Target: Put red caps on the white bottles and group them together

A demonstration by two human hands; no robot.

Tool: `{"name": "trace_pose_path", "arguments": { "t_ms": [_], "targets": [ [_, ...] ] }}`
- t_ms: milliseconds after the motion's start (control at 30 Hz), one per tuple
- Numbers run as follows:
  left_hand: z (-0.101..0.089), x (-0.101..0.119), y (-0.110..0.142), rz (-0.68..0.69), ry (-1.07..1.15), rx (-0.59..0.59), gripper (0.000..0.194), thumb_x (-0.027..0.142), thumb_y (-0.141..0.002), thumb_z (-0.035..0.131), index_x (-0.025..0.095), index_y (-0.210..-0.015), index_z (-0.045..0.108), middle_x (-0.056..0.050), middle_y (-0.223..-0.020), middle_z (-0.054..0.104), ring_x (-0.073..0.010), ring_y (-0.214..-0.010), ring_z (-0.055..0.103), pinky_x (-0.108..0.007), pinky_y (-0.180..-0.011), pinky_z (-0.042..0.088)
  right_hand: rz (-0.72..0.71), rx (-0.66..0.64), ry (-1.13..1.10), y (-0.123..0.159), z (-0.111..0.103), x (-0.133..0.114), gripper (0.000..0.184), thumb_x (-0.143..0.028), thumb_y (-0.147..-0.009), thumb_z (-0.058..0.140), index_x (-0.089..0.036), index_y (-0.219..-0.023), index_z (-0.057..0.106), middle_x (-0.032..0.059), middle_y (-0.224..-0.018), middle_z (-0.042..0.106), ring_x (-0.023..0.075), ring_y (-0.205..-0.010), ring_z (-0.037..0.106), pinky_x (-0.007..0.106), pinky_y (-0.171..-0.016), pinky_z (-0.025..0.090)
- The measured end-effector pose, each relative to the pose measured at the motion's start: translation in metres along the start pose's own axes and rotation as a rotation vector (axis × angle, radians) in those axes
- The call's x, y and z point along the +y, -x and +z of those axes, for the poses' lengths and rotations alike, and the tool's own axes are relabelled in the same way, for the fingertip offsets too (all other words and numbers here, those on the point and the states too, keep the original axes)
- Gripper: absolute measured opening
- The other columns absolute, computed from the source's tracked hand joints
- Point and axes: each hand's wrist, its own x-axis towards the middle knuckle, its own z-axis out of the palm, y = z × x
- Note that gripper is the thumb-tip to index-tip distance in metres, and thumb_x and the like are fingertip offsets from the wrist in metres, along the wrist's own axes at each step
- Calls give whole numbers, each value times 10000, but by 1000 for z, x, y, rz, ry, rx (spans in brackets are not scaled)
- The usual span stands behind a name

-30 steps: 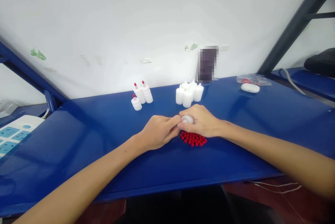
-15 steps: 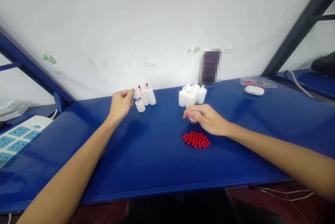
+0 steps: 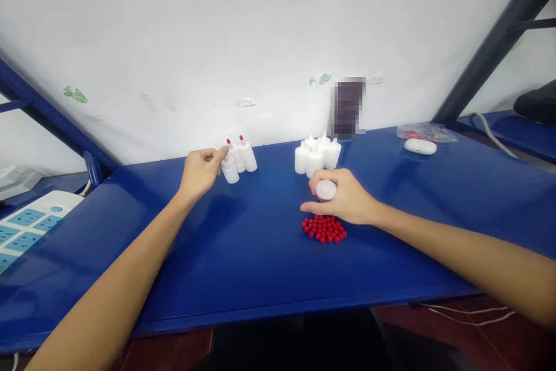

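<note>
One white squeeze bottle [image 3: 325, 190] sits base-on in the curled grasp of the right hand [image 3: 350, 200], just beyond the red caps [image 3: 325, 229], while the left hand [image 3: 200, 174] reaches the red-capped bottles [image 3: 249, 159], its grip there impossible to tell.

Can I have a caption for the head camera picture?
Left hand at the red-tipped bottles, right hand holding something white near red caps.

Bright light washed the wall [image 3: 260, 24]; soft shadows streaked the table [image 3: 256, 267]; the floor [image 3: 169, 351] lay dim; pixelation masked one patch [image 3: 347, 107].
</note>
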Motion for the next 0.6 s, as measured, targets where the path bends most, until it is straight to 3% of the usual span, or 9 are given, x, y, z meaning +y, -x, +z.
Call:
{"name": "trace_pose_path", "arguments": {
  "t_ms": [133, 267, 367, 467, 533, 600],
  "targets": [
    [0, 1, 0, 32, 16, 30, 478, 493, -887, 567, 166, -546, 491, 37, -458, 443, -69, -414, 346, -223, -428, 255, -138, -24, -31, 2, -3, 2, 256, -406, -829, 618, -189, -726, 531, -31, -612, 488, 114, -541, 409, 269, -533, 321],
    [7, 9, 11, 189, 106, 115, 415, 436, -915, 555, 165, -603, 509, 40, -489, 449, -70, -444, 365, -215, -448, 282, -201, -101, 9, -1, -3, 2, 167, -343, -903, 544, -183, -900, 595, 38, -894, 600, 178, -794, 567, 321, -738, 442],
    [25, 22, 32, 280, 212, -50, 278, 383, -905, 595, 164, -734, 583, 36, -553, 515, -77, -486, 444, -202, -485, 353, -194, -135, 72, -1, -2, 1, 216, -344, -944, 541, -209, -1105, 593, 57, -1047, 634, 200, -908, 601, 342, -826, 456],
    [46, 37, 55, 291, 286, -290, 221, 389, -883, 659, 171, -905, 682, 8, -682, 612, -90, -566, 530, -203, -528, 418, -176, -174, 134, 1, -2, 0, 396, -369, -984, 499, -250, -1357, 436, 22, -968, 650, 157, -707, 574, 314, -711, 452],
    [56, 45, 66, 281, 336, -337, 233, 401, -892, 662, 187, -965, 717, -13, -773, 660, -97, -619, 561, -212, -574, 456, -207, -200, 198, 2, -2, -1, 435, -379, -997, 481, -264, -1402, 371, 7, -937, 641, 138, -623, 529, 303, -659, 433],
    [60, 48, 72, 271, 375, -332, 231, 403, -893, 672, 207, -993, 741, -24, -842, 684, -97, -647, 572, -219, -598, 471, -239, -209, 263, 2, -2, -1, 371, -400, -1000, 472, -248, -1333, 409, 3, -907, 630, 137, -617, 515, 298, -642, 417]
  ]
}}
